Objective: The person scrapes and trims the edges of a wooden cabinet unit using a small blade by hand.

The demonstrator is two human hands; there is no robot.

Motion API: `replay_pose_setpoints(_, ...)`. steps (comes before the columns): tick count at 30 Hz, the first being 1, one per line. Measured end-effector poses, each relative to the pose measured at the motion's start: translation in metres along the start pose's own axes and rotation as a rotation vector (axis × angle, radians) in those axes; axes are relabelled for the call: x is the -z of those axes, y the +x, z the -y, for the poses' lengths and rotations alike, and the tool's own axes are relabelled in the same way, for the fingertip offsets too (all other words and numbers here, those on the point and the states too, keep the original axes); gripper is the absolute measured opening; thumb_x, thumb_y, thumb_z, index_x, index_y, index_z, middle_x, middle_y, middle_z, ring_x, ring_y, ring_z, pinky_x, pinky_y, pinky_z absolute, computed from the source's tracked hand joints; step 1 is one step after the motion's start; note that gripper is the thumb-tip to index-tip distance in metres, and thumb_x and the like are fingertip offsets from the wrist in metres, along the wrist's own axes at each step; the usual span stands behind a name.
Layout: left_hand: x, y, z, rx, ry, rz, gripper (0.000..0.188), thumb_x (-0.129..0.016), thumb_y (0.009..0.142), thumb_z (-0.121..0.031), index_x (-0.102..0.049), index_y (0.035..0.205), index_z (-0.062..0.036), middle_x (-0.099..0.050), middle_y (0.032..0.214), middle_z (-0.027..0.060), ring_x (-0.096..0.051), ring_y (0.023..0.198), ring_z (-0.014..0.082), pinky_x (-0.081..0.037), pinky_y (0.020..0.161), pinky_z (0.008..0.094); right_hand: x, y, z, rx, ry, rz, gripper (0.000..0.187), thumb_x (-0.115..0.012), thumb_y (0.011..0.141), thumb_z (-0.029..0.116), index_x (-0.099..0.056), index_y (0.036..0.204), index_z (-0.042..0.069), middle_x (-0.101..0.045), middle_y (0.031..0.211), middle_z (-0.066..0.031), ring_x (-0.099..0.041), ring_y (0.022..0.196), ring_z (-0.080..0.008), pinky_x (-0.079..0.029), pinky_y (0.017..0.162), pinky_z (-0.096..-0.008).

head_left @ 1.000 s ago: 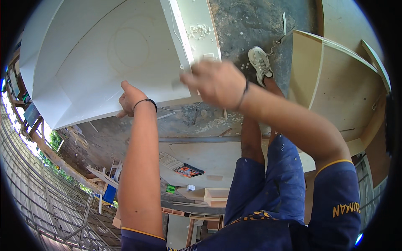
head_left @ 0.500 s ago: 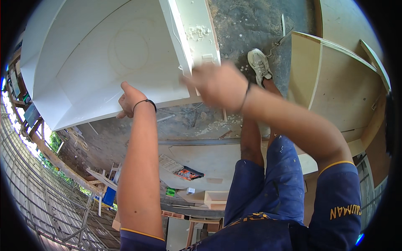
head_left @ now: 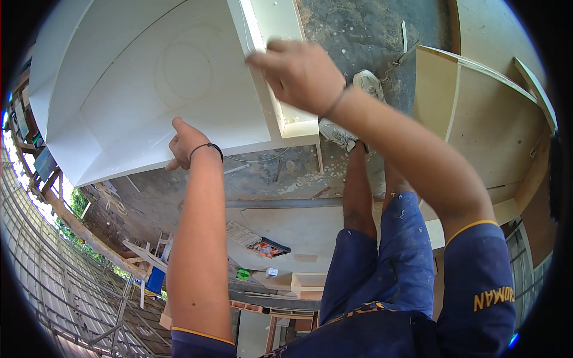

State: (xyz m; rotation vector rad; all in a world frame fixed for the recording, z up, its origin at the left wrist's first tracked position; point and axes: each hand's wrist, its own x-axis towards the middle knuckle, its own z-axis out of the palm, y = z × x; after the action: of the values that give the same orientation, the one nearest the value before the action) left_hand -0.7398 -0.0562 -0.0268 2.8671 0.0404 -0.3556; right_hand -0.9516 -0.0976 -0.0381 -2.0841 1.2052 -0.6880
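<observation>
A white box-like cabinet [head_left: 203,113] lies with its open side up at the upper left, a faint ring mark on its inner panel. My left hand [head_left: 186,145] is closed over its near edge, thumb on the inside face and fingers curled round the rim. My right hand [head_left: 304,74] is over the narrow side compartment [head_left: 301,128] at the cabinet's right, slightly blurred. Its fingers are bent together near the long divider edge; whatever they pinch, if anything, is hidden. A thin pale strand [head_left: 243,24] runs along that divider.
Pale wooden cabinet [head_left: 492,110] stands at right. My white shoes [head_left: 337,134] are beside the white cabinet on the dusty floor [head_left: 352,36], with scattered chips. Behind lie a large board [head_left: 310,224], an orange-and-black item [head_left: 268,246] and a small wooden box [head_left: 307,283].
My right hand has moved up and slightly left along the divider, uncovering the compartment's near end and one shoe. It now hides the whitish shavings. My left hand has stayed put.
</observation>
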Motion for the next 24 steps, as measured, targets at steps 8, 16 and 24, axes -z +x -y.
replay_pose_setpoints(8,0.003,0.003,-0.002,-0.003,0.037,-0.012,0.057,-0.052,0.076,-0.052,-0.056,0.111,-0.0071,0.005,0.154,0.0185,-0.045,0.12,0.0343,-0.044,0.09,0.0487,-0.005,-0.009,0.002,0.009,-0.033,-0.168,0.023,-0.06,0.074,0.005,-0.061,0.095,0.015,-0.054,0.072,-0.0054,-0.059,0.064,-0.0238,-0.049,0.052,-0.0341)
replay_pose_setpoints(16,0.011,0.005,-0.001,0.002,0.026,0.019,0.056,-0.052,0.077,-0.051,-0.057,0.11,-0.0065,0.004,0.154,0.0184,-0.045,0.12,0.0339,-0.045,0.088,0.0496,-0.006,-0.052,0.053,-0.099,0.08,0.063,0.024,-0.061,0.074,0.004,-0.064,0.096,0.013,-0.054,0.074,-0.0064,-0.06,0.067,-0.0241,-0.05,0.057,-0.0352)
replay_pose_setpoints(24,0.006,-0.001,-0.006,0.009,0.079,0.006,0.056,-0.05,0.078,-0.053,-0.058,0.109,-0.0078,0.003,0.154,0.021,-0.039,0.127,0.0333,-0.044,0.092,0.0506,-0.004,-0.012,0.018,-0.066,-0.019,-0.142,0.024,-0.057,0.078,0.004,-0.065,0.099,0.013,-0.056,0.071,-0.008,-0.059,0.063,-0.0267,-0.049,0.056,-0.0369)
